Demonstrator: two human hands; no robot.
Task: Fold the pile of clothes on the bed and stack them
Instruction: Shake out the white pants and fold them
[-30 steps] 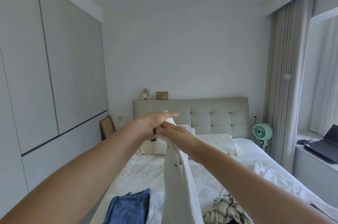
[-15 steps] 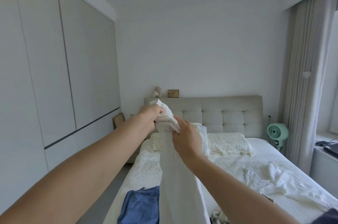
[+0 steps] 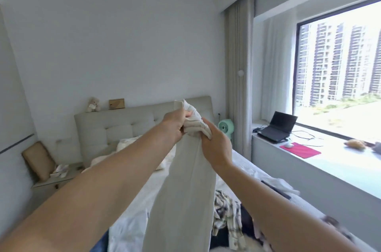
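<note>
Below | garment (image 3: 185, 185) hem cut off | clothes pile (image 3: 231, 214) partly hidden

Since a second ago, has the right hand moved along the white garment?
Cannot tell. The camera swung toward the window; against the headboard, the right hand grips the white garment just below the left hand, much as before.

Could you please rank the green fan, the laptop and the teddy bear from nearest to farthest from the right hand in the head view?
From the right hand:
1. Green fan, just behind it, by the curtain.
2. Laptop, right, on the window ledge.
3. Teddy bear, far left, atop the headboard.
</note>
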